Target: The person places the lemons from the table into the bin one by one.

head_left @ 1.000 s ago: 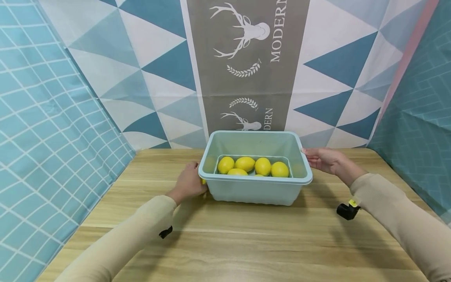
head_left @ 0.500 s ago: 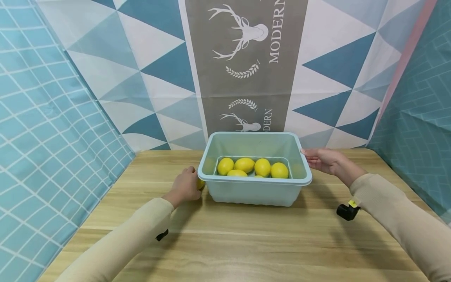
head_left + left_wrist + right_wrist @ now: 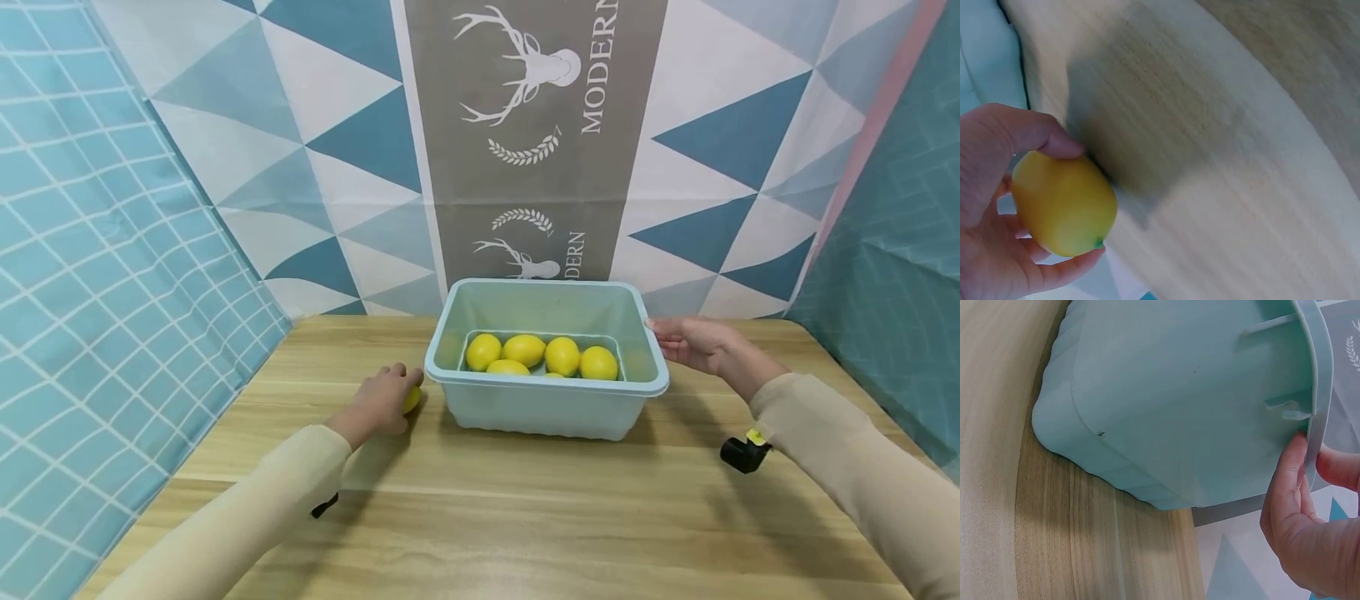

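Observation:
My left hand [image 3: 381,402] is low over the wooden table, to the left of the pale blue plastic bin [image 3: 547,408]. It holds a yellow lemon [image 3: 1063,203] between thumb and fingers; a small green tip shows at the lemon's end. A gap separates this lemon from the bin's left wall. Inside the bin lie several more lemons [image 3: 523,350], partly cut off by the front rim. At the bin's right side, my right hand [image 3: 1310,519] pinches the rim, thumb on one side and fingers underneath.
The wooden table [image 3: 480,517] bears the bin near its back edge. Behind stands a patterned cloth wall [image 3: 525,179] with triangles and a deer print. Blue tiled sheeting [image 3: 90,250] borders the left side, and teal sheeting [image 3: 892,275] the right.
My left hand has drawn away from the bin's left wall, moving left with the lemon in its grip. The right hand keeps its place on the rim, and the bin stays put.

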Available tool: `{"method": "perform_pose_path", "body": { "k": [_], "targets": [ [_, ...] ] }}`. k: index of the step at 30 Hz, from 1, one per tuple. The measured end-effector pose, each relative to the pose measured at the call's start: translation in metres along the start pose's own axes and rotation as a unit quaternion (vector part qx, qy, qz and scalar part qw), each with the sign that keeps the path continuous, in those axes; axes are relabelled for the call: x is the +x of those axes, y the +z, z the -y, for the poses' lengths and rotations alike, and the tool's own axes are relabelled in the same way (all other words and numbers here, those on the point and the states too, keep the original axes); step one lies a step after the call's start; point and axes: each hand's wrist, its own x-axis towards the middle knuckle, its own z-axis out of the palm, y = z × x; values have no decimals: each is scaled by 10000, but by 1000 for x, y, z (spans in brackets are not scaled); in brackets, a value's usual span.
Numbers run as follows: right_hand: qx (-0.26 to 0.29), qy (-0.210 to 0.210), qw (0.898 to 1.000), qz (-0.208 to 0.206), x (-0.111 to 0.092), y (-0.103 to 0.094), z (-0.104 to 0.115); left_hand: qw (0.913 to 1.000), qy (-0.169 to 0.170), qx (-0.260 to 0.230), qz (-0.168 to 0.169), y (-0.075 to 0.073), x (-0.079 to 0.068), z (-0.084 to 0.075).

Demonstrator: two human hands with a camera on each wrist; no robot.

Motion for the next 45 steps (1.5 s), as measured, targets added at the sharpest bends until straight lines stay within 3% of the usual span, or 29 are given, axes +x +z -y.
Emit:
{"method": "perform_pose_path", "body": {
  "k": [13, 29, 45],
  "targets": [
    [189, -5, 9998, 68, -2, 3, 0, 9977, 411, 533, 13, -9, -16, -5],
    [87, 9, 9999, 112, -1, 1, 0, 9934, 602, 475, -851, -23, -27, 2],
    [168, 28, 9998, 74, -1, 1, -2, 9885, 669, 652, -1193, -43, -33, 4]
  ]
}}
